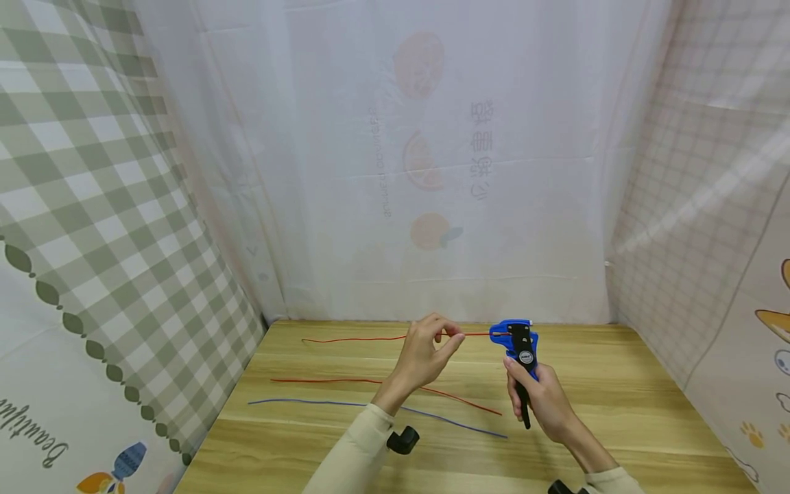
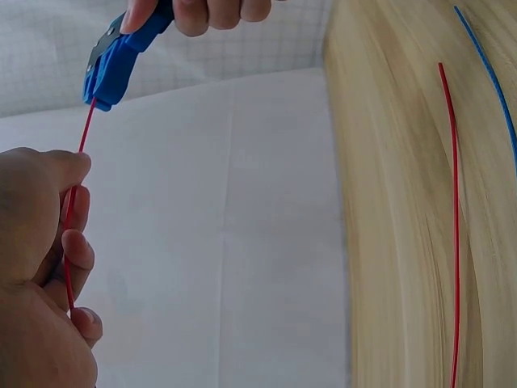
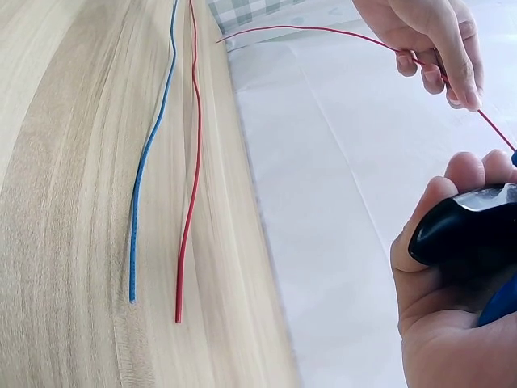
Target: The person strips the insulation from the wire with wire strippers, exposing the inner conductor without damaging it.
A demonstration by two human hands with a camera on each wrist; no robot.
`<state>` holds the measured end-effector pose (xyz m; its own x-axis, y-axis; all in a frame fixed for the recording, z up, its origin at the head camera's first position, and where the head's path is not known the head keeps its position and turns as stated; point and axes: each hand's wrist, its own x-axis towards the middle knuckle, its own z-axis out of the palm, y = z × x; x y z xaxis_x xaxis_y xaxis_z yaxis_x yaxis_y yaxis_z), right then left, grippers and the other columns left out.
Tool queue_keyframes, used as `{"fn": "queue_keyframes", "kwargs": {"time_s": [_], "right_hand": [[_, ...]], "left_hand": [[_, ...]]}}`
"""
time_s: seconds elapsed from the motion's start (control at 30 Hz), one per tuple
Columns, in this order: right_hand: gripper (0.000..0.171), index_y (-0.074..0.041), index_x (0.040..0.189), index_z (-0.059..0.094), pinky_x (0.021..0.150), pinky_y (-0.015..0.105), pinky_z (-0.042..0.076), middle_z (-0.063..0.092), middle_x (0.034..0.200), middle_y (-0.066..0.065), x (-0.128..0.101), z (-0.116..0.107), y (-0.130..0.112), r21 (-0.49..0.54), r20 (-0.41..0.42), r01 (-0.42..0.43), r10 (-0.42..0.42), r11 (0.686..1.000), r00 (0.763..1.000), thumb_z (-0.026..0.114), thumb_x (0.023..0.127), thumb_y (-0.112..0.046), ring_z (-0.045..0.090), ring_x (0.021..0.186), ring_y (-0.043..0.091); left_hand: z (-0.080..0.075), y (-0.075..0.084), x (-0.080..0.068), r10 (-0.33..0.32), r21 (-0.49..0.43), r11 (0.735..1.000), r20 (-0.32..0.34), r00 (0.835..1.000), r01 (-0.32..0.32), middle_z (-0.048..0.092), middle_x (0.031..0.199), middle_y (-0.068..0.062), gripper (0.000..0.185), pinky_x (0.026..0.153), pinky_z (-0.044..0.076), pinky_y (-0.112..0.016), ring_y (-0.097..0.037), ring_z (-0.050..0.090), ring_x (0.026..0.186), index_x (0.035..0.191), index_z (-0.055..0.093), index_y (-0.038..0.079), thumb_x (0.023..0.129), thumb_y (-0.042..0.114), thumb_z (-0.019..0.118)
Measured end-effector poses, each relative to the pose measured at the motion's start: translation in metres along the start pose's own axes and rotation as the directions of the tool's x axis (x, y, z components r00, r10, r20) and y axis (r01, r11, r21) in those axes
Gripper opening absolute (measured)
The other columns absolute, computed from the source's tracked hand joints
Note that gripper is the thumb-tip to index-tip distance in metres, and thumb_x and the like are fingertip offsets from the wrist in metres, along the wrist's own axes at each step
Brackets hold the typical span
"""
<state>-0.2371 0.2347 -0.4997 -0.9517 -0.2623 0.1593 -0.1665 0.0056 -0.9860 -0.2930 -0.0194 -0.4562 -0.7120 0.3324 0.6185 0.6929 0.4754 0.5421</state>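
Note:
My left hand (image 1: 424,351) pinches a thin red wire (image 1: 354,339) between thumb and fingers, its long tail trailing off to the left. The wire's right end runs into the mouth of a blue and black wire stripper (image 1: 515,332). Around the stripper's handles my right hand (image 1: 546,398) is curled, holding the tool upright with its head toward the left. In the left wrist view the red wire (image 2: 86,128) stretches straight from the left fingertips to the blue head (image 2: 113,73). The right wrist view shows the black handle (image 3: 464,230) across the right palm.
A second red wire (image 1: 327,380) and a blue wire (image 1: 296,401) lie side by side on the wooden table (image 1: 617,398), passing beneath the left forearm. A white curtain (image 1: 345,206) hangs behind the table, with a green checked cloth (image 1: 99,165) at the left.

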Motion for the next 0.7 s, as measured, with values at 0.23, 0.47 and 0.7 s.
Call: {"fn": "queue_keyframes", "kwargs": {"time_s": [0.23,0.47,0.7], "right_hand": [[0.054,0.016,0.089,0.047,0.046,0.039,0.055,0.057,0.061,-0.005,-0.0003,-0.0012,0.0004,0.005,0.001,-0.001,0.001,1.0,1.0,0.043,0.124,-0.026,0.057,0.05,0.01],[0.052,0.013,0.089,0.047,0.046,0.039,0.055,0.057,0.061,-0.005,-0.0016,-0.0045,-0.0014,0.024,-0.023,0.007,-0.006,1.0,1.0,0.042,0.124,-0.026,0.056,0.05,0.011],[0.053,0.014,0.089,0.046,0.047,0.04,0.056,0.057,0.061,-0.005,-0.0029,-0.0076,-0.0022,0.018,-0.023,0.008,-0.007,1.0,1.0,0.042,0.124,-0.026,0.057,0.05,0.012]], "left_hand": [[-0.0008,-0.0003,0.0005,0.003,-0.004,1.0,0.005,1.0,-0.003,0.079,0.102,-0.006,0.01,0.083,0.029,-0.024,-0.028,0.061,0.083,0.106,0.083,0.01,0.108,0.019,0.077],[-0.002,-0.0057,0.0002,0.027,-0.011,1.0,-0.026,0.999,-0.028,0.079,0.1,-0.006,0.01,0.082,0.031,-0.022,-0.03,0.063,0.082,0.106,0.084,0.009,0.108,0.017,0.078],[-0.0013,-0.009,-0.0007,0.023,-0.011,1.0,-0.025,0.999,-0.024,0.079,0.1,-0.005,0.01,0.082,0.029,-0.025,-0.024,0.06,0.08,0.105,0.083,0.01,0.108,0.018,0.079]]}}
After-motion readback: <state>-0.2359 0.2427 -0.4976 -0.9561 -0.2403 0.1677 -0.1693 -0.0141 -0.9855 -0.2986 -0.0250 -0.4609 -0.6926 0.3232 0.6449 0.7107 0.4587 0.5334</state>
